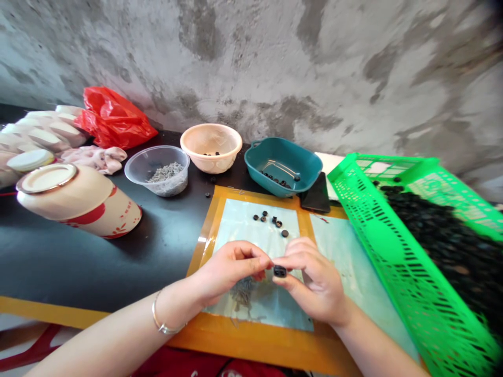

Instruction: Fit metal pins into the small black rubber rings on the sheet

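A: What are the hands doing?

B: The right hand (314, 280) has its grip clamped on a small black part (280, 271), held between thumb and forefinger above the blue sheet (281, 310). The left hand (232, 266) meets it there, thumb and forefinger together at the part's edge. Whether that grip pinches anything thin, I cannot tell.

A: What lies beneath them?

B: A grey pile (241, 293) of fine bits on the sheet, partly hidden under the left hand. Beyond the hands, a loose group of small black pieces (263, 219) rests on the same sheet, whose edges are bordered with brown tape (204, 230).

A: And around that?

B: Along the far side of the dark counter (168, 262), left to right: a red bag (112, 118), a clear bowl (157, 186) of grey bits, a pink bowl (212, 163) with a few dark pieces, and a teal tub (283, 162) with more. A black object (317, 196) is just beside the tub. At the left is a white jar (84, 201) with red patterns, near a pale pink cloth (94, 158).

A: On the right?

B: A green crate (387, 241), heaped with dark pieces.
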{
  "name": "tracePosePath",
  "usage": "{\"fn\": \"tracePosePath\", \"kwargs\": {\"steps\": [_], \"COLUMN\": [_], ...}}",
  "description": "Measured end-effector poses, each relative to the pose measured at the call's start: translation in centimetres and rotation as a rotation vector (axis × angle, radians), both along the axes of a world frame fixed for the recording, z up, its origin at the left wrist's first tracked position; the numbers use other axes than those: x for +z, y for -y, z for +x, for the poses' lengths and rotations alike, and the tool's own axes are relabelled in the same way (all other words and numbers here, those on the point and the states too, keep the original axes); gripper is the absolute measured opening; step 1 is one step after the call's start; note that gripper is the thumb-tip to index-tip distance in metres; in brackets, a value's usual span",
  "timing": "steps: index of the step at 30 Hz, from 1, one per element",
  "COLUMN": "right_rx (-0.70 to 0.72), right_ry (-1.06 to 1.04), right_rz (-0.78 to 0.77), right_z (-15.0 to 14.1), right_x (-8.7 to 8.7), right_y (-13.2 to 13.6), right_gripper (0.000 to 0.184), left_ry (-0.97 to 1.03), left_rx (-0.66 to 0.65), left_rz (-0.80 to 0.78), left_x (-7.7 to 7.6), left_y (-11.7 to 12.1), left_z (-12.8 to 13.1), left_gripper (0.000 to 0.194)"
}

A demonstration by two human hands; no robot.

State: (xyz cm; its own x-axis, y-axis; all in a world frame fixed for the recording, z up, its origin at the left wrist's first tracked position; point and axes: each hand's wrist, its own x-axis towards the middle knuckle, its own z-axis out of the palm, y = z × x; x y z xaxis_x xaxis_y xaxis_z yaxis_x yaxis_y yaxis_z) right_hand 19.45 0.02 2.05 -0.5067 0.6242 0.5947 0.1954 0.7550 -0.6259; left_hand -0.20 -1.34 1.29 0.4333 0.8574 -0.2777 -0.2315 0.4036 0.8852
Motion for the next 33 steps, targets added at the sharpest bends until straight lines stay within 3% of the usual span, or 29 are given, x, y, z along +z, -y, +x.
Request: {"fn": "tracePosePath", "kwargs": {"steps": [11, 21, 29, 33], "right_rx": [-0.012, -0.153, -0.069, -0.088], "right_ry": [-0.009, -0.064, 0.034, 0.131], "right_rz": [0.022, 0.077, 0.101, 0.080], "right_z": [0.7, 1.3, 0.0, -0.3], "right_x": [-0.3, -0.1, -0.5, -0.7], "right_y": [0.4, -0.5, -0.1, -0.2], "right_gripper": [0.022, 0.026, 0.023, 0.024], "left_ry": [-0.067, -0.083, 0.122, 0.119], "left_rx": [0.067, 0.158, -0.032, -0.008], "left_rz": [0.016, -0.009, 0.052, 0.073], "left_x": [0.1, 0.2, -0.3, -0.6], "left_y": [-0.2, -0.8, -0.3, -0.4], "left_z": [0.0, -0.3, 0.1, 0.1], "left_gripper": [0.027, 0.028, 0.028, 0.020]}}
